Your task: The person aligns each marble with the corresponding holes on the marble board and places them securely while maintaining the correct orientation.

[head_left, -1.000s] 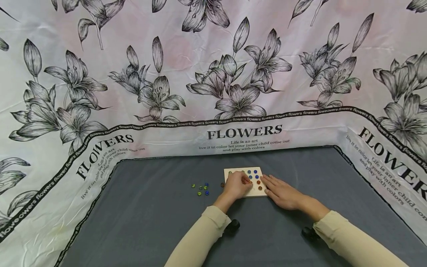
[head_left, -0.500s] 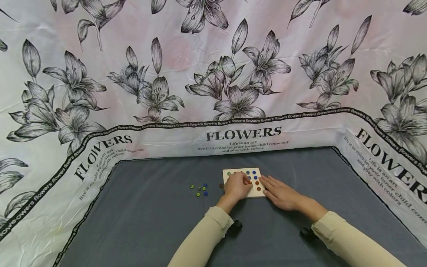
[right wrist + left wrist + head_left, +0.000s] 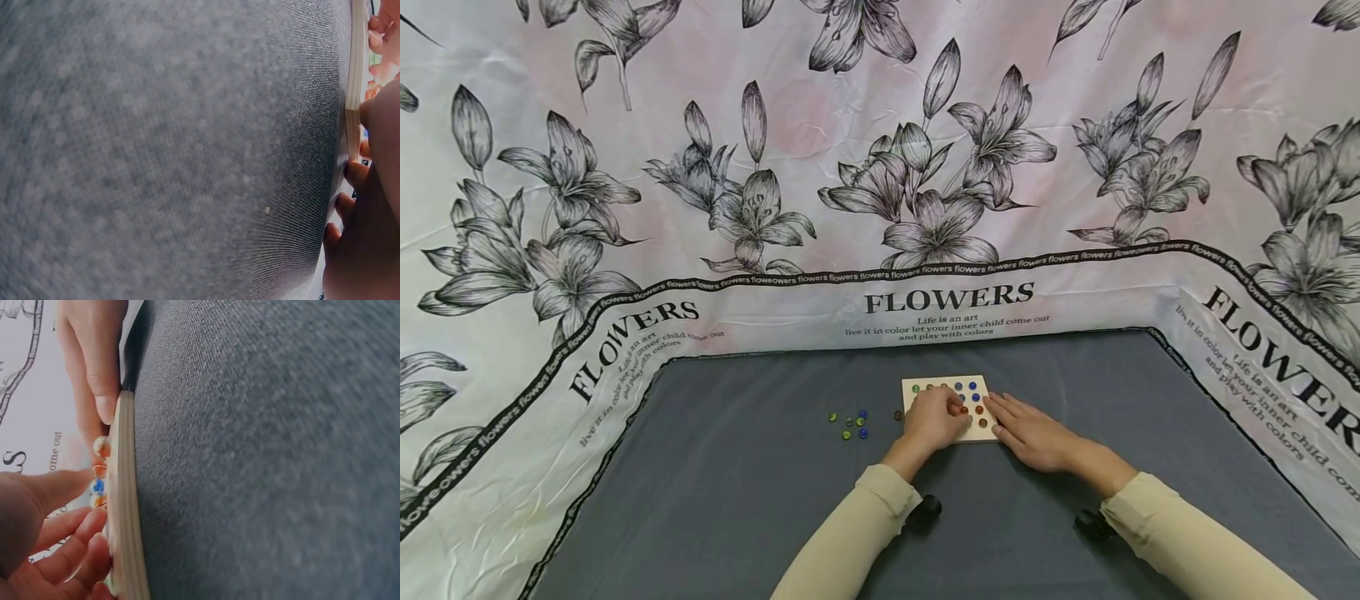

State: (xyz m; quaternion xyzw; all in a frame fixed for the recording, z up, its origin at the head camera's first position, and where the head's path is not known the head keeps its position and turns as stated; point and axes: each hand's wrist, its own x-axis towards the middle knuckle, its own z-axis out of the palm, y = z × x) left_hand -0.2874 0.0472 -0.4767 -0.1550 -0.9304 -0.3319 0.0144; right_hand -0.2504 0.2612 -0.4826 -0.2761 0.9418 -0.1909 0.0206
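A pale wooden board [image 3: 917, 383] with rows of glass marbles set on it lies mid-table. My left hand [image 3: 933, 417] is over its middle, thumb and forefinger pinching an orange marble [image 3: 964, 409] low at the board's surface. In the left wrist view, these fingertips close in beside orange and blue marbles [image 3: 97, 485] along the board's top. Fingers stretched out, my right hand [image 3: 1036, 435] rests along the board's right edge. Blue marbles [image 3: 973, 386] sit at the far right of the board, with orange-brown ones [image 3: 982, 422] nearer. My left hand hides several spots.
Several yellow-green marbles [image 3: 846, 435] and blue marbles [image 3: 862, 433] lie loose on the dark grey cloth [image 3: 737, 467] left of the board. A brown marble [image 3: 898, 415] is close to the board's left edge. Flower-printed white fabric [image 3: 805, 208] rises behind the table.
The orange marble shows more at my left fingertips than before, while that hand has barely shifted. My right hand stays at the board's edge.
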